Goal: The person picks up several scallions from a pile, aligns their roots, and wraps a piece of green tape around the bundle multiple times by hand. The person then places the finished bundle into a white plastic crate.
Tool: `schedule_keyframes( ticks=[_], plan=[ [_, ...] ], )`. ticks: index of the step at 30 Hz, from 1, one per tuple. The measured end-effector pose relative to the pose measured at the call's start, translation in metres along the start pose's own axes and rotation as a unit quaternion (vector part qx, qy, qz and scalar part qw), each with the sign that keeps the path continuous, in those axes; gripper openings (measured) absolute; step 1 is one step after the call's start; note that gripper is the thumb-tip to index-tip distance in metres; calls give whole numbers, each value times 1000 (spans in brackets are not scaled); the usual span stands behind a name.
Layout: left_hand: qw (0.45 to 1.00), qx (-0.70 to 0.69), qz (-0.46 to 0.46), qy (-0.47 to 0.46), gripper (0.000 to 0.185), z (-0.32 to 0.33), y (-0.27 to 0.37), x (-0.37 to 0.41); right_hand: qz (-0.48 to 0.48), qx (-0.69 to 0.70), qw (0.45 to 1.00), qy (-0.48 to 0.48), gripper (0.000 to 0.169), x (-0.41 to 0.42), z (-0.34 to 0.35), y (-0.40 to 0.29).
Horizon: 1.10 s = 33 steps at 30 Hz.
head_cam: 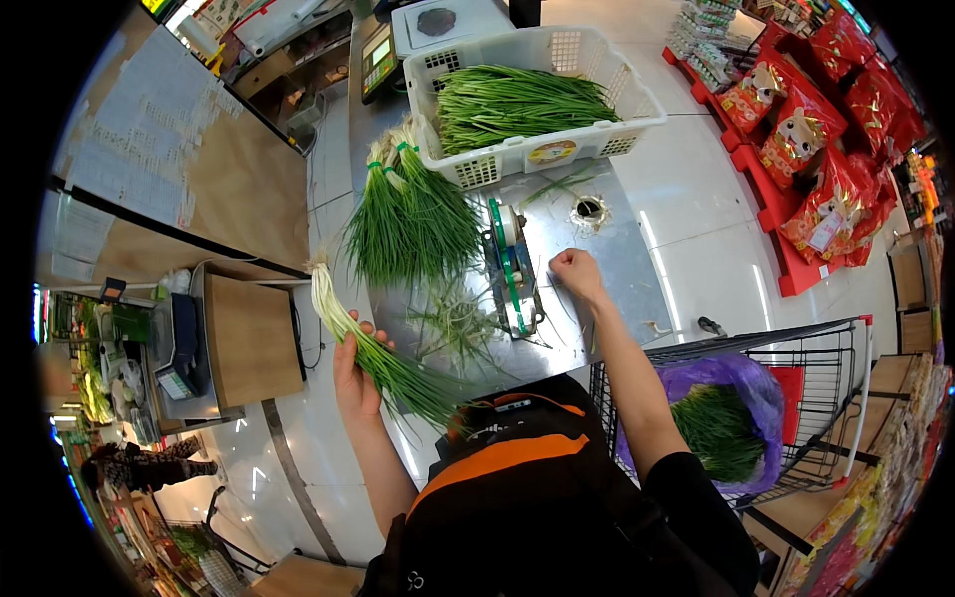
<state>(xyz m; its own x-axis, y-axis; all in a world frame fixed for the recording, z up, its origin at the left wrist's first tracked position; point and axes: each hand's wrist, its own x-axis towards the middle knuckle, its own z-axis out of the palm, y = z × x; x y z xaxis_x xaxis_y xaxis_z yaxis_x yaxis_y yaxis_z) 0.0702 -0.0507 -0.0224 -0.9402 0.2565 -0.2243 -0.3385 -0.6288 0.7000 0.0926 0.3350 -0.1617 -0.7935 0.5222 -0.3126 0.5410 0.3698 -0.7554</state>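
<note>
My left hand [357, 369] holds a loose bunch of green scallions [373, 358], white root ends pointing up and away, green tips towards my apron. My right hand [574, 270] is a closed fist over the metal table [552, 343], just right of a tape bundling dispenser [511, 269] with green tape; whether it pinches anything small cannot be told. Beyond my left hand lie bundles of scallions [418, 216] bound with green tape. Loose trimmings [455, 313] are scattered between them and the dispenser. A white plastic crate [515, 153] at the table's far end holds more long green stalks [522, 104].
A scale [448, 26] stands behind the crate. Near my right arm is a shopping cart [813, 418] with greens in a purple bag [675, 380]. Red packages [798, 142] sit on a red pallet [746, 168] at right. A person [149, 464] is at lower left.
</note>
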Motion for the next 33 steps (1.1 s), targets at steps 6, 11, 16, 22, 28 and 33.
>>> schedule_keyframes(
  ticks=[6,11,16,22,28,33],
  plan=[
    [999,11,-14,27,37,-2,-6,-1,6,-218,975,-46,32,-7,19,-20],
    [998,54,-6,21,36,11,5,3,-24,73,996,-52,24,12,13,19],
    [997,61,14,45,38,-2,8,-9,37,256,961,-96,16,-4,-51,0],
    [998,23,-1,60,40,-3,7,-12,38,78,993,-86,19,-20,-58,72],
    [999,33,-23,36,43,7,1,-9,-195,17,973,125,17,-60,-31,-18],
    [999,37,-29,26,39,19,-7,-7,-308,169,936,-26,13,-118,-12,-152]
  ],
)
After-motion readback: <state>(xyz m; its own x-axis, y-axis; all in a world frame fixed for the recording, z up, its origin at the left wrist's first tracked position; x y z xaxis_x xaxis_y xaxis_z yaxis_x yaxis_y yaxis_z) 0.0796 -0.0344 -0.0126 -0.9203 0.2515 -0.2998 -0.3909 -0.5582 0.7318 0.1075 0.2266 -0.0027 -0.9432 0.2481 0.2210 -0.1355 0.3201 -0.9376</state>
